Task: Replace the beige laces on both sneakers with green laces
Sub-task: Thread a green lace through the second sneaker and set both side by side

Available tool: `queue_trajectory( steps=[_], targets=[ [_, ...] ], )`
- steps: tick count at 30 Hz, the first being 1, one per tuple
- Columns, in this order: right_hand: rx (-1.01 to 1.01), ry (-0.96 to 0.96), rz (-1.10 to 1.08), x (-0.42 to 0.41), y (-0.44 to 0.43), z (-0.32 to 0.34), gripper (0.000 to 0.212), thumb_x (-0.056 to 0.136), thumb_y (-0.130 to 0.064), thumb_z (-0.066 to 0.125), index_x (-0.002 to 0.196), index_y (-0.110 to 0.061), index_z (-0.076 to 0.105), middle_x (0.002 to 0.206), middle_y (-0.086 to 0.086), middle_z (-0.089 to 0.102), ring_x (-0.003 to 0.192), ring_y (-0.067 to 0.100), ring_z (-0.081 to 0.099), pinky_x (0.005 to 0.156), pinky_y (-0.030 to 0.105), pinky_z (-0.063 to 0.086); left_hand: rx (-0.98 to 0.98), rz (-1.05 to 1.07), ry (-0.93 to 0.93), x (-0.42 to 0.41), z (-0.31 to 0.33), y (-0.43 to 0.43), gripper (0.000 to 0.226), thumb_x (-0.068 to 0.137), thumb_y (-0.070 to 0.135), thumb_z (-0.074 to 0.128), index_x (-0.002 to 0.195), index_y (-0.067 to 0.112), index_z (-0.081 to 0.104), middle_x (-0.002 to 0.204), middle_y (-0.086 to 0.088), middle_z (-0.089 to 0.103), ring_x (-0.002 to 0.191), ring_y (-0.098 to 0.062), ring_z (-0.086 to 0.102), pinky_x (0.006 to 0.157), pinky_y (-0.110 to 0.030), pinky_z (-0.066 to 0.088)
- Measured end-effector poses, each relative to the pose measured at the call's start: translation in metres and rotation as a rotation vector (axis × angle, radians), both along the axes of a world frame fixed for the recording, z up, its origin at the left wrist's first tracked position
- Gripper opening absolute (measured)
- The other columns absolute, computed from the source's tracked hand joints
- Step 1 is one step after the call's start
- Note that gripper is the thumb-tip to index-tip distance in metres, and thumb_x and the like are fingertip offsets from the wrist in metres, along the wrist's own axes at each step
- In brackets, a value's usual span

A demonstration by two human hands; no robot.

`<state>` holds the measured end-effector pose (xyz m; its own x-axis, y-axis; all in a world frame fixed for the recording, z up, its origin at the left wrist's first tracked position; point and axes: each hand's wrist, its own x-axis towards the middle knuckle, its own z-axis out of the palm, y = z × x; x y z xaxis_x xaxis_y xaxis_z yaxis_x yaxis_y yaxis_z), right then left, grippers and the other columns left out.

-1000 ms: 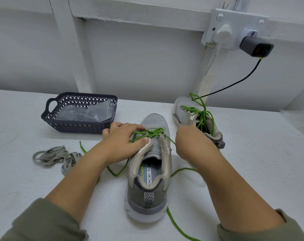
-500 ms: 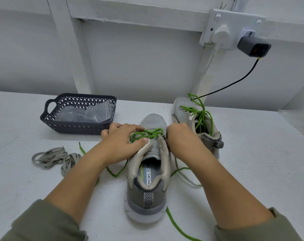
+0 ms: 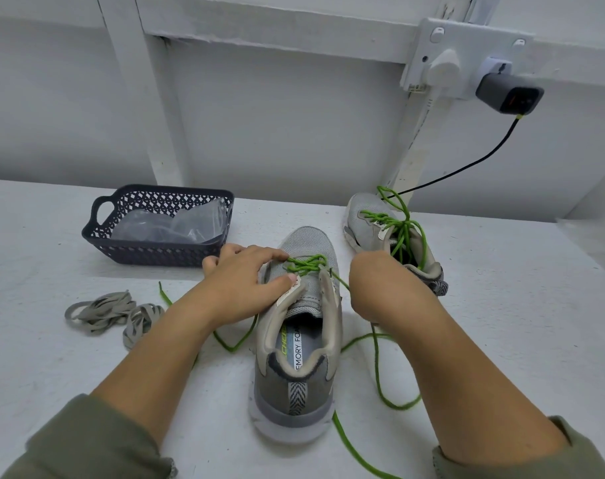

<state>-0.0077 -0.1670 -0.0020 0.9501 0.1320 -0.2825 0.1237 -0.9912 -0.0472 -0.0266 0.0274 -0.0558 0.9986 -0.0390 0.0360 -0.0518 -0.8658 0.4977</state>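
Near sneaker (image 3: 296,392) part laced green, far sneaker (image 3: 365,216) laced, beige laces (image 3: 100,311) heaped left

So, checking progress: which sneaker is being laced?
The near sneaker, heel toward the camera, left hand on it, right hand holding its green lace; the other sneaker stands farther back.
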Motion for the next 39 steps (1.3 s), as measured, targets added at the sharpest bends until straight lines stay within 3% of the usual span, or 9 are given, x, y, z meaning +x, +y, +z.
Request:
queue_trajectory(
  steps=[2,4,10,13,18,25,29,35,39],
  targets=[
    [0.095,-0.129,0.041,0.004,0.005,-0.002,0.010,0.090,-0.003,0.054,0.080,-0.006,0.052,0.085,0.013,0.056,0.062,0.020,0.050,0.052,0.025,0.039,-0.006,-0.005,-0.003,0.000,0.000,0.000,0.074,0.062,0.082,0.025,0.125,0.050,0.049,0.127,0.026,0.050,0.125,-0.009,0.026,0.092,-0.032,0.013],
    [0.177,-0.172,0.081,0.009,0.008,-0.006,0.017,0.090,-0.006,0.055,0.104,-0.008,0.064,0.099,0.012,0.065,0.086,0.026,0.062,0.064,0.027,0.046,-0.022,-0.012,0.002,-0.001,0.001,0.001,0.074,0.063,0.082,0.025,0.125,0.050,0.048,0.127,0.027,0.049,0.126,-0.008,0.025,0.094,-0.032,0.013],
    [0.087,-0.101,0.053,0.010,0.003,-0.001,0.015,0.088,-0.008,0.057,0.098,-0.010,0.068,0.079,0.005,0.056,0.062,0.017,0.049,0.050,0.021,0.037,-0.006,-0.023,0.011,-0.004,0.006,0.002,0.065,0.066,0.078,0.029,0.118,0.051,0.057,0.121,0.021,0.054,0.125,-0.011,0.031,0.093,-0.035,0.017],
    [0.159,-0.160,0.034,0.014,0.005,0.003,0.019,0.090,-0.012,0.059,0.108,-0.012,0.066,0.102,0.008,0.065,0.085,0.023,0.058,0.065,0.025,0.044,-0.010,0.037,-0.136,-0.006,0.010,0.002,0.028,0.077,0.063,0.056,0.084,0.038,0.065,0.099,0.016,0.055,0.102,-0.009,0.044,0.088,-0.037,0.030],
    [0.163,-0.053,0.019,0.018,0.005,-0.008,0.018,0.091,-0.013,0.056,0.103,-0.011,0.070,0.096,0.008,0.067,0.080,0.023,0.061,0.060,0.024,0.044,-0.079,-0.077,-0.041,-0.006,0.009,0.001,0.014,0.091,0.034,0.061,0.078,0.029,0.059,0.073,0.014,0.058,0.066,0.000,0.051,0.058,-0.013,0.035],
    [0.257,-0.026,0.055,0.012,0.007,-0.005,0.032,0.096,-0.014,0.051,0.124,-0.022,0.064,0.122,0.009,0.063,0.109,0.027,0.058,0.079,0.027,0.046,-0.186,0.108,0.013,0.002,0.002,0.009,0.020,0.097,0.028,0.038,0.083,0.017,0.048,0.090,-0.004,0.065,0.084,-0.022,0.062,0.079,-0.043,0.050],
    [0.309,-0.047,0.064,0.003,0.000,0.006,0.025,0.099,-0.031,0.049,0.111,-0.018,0.066,0.096,0.007,0.066,0.087,0.023,0.059,0.062,0.028,0.040,-0.216,0.131,-0.019,0.002,0.000,0.008,0.019,0.097,0.029,0.040,0.084,0.019,0.049,0.089,-0.001,0.066,0.084,-0.019,0.063,0.078,-0.041,0.050],
    [0.408,-0.244,0.089,-0.001,-0.001,0.017,0.026,0.096,-0.043,0.051,0.085,-0.020,0.058,0.072,-0.002,0.054,0.074,0.019,0.053,0.054,0.029,0.033,-0.330,0.028,-0.327,0.009,0.019,-0.013,0.007,0.095,0.027,0.056,0.098,0.025,0.062,0.096,0.011,0.060,0.084,-0.001,0.057,0.068,-0.012,0.039],
    [0.663,-0.299,0.080,-0.001,-0.002,0.025,0.038,0.091,-0.053,0.054,0.072,-0.019,0.056,0.059,-0.007,0.050,0.057,0.010,0.046,0.054,0.030,0.034,-0.477,-0.268,-0.051,0.020,0.031,-0.028,0.010,0.093,0.024,0.061,0.097,0.024,0.070,0.099,0.000,0.069,0.091,-0.010,0.063,0.080,-0.025,0.048]
  ],
)
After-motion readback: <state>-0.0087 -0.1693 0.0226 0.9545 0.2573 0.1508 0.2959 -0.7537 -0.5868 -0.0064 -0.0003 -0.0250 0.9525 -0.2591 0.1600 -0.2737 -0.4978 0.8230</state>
